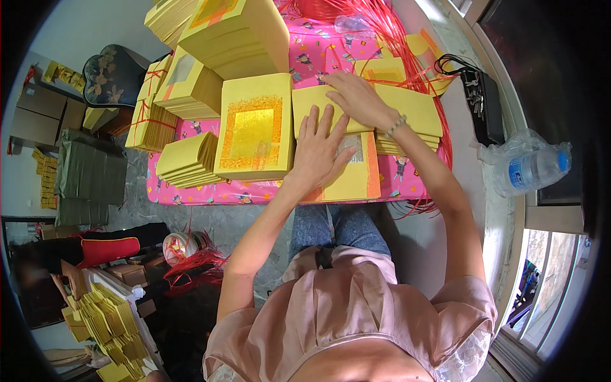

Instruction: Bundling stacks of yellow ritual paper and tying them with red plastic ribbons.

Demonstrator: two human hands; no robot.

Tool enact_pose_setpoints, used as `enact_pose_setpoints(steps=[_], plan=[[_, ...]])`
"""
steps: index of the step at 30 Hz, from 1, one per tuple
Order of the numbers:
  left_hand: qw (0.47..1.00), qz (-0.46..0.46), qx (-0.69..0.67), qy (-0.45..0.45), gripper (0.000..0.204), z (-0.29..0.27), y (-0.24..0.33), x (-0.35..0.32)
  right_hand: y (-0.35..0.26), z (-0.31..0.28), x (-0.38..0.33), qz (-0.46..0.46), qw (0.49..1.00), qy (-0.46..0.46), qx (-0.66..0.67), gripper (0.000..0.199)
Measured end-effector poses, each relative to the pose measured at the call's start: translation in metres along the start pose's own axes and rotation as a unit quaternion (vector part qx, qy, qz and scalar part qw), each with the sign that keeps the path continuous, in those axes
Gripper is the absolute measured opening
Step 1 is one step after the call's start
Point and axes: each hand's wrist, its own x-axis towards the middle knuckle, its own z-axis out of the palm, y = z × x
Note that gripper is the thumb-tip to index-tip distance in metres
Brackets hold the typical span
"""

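My left hand (321,149) lies with its fingers stretched out on yellow joss paper. The fingertips reach the edge of a folded piece, and below the palm is a flat sheet (347,184) with a silvery patch and an orange strip. My right hand (359,102), a beaded bracelet at its wrist, rests with fingers extended on a stack of folded yellow joss paper (414,118). Neither hand grips anything. Just left of my left hand stands a thick block of joss paper (254,134) with a gold foil square framed in orange.
More yellow stacks (191,86) and red-tied bundles (153,124) fill the pink patterned table's (235,196) left side. Red plastic strands (398,38) run down its right side. A bagged water bottle (534,169) and a black pouch with keys (480,102) lie right. Another person works lower left.
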Motion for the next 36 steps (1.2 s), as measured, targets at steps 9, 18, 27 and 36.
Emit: enact_pose_setpoints(steps=[9,18,27,36], plan=[[1.0,0.006,-0.027,0.002,0.072,0.0,0.002,-0.002,-0.041,-0.009,-0.103,-0.027,0.997,-0.027,-0.067,0.059],[0.999,0.015,-0.033,-0.002,0.073,0.001,-0.002,-0.003,-0.043,-0.004,-0.113,-0.003,0.998,-0.054,-0.035,0.07],[1.0,0.014,-0.021,-0.001,0.077,-0.001,0.002,-0.005,-0.046,0.001,-0.121,-0.005,0.998,-0.041,-0.048,0.075],[0.999,-0.046,-0.013,-0.019,0.078,0.0,0.007,-0.027,-0.048,0.006,-0.123,-0.001,0.998,-0.029,-0.063,0.073]])
